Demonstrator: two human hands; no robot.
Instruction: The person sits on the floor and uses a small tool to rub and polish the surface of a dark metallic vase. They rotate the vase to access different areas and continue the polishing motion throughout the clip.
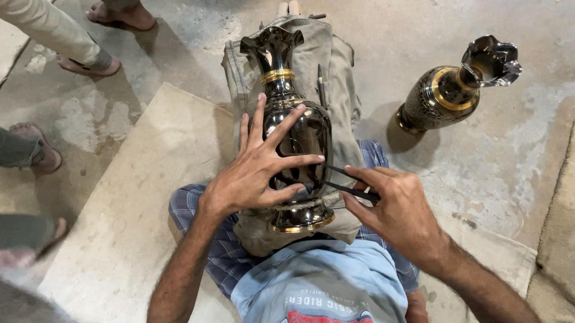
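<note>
Under the spread fingers of the left hand lies a dark shiny vase, flat along a cloth on the person's legs, mouth pointing away. Just right of those fingers, the right hand pinches a thin dark tool, its tip touching the vase's belly. Beyond the right hand, well apart, a second vase stands on the floor. Left of the hands, bare feet stand nearby.
</note>
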